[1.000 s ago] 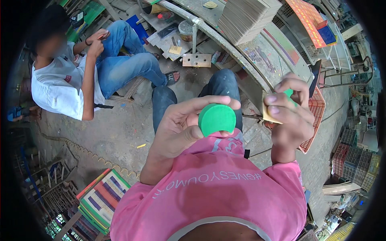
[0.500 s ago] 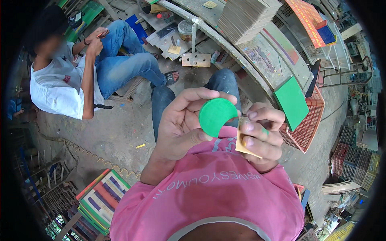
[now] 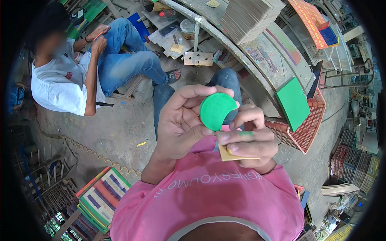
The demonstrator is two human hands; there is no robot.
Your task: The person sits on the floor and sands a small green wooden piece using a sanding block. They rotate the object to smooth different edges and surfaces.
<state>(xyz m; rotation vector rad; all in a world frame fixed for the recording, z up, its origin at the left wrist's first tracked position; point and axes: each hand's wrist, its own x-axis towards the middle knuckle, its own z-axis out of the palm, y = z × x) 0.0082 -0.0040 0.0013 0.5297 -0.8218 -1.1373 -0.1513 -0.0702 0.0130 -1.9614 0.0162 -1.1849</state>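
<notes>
Up in front of the chest, a round green disc [image 3: 216, 110] sits pinched by its edge between the thumb and curled fingertips of the left hand [image 3: 181, 122], flat face turned toward the camera. Just below and right of the disc, the right hand [image 3: 247, 140] is closed around a folded tan piece of sandpaper [image 3: 233, 154], its index finger touching the disc's lower right edge; a smear of green shows on one finger. The disc looks thin, stiff and light, probably painted wood or board, so it should hold its shape under rubbing; gripping it at the rim, as now, keeps the face free, though fresh paint could make it slick or mark the skin. Further right of the disc, a square green board [image 3: 293, 103] leans on a red mesh crate [image 3: 307, 130]. Above the disc runs a paint-stained counter [image 3: 261, 52] carrying a stack of thin tan boards [image 3: 249, 18]. Left of the disc, another person in a white shirt [image 3: 60, 84] and jeans sits on the floor, and striped boards [image 3: 102, 197] lie at lower left.
</notes>
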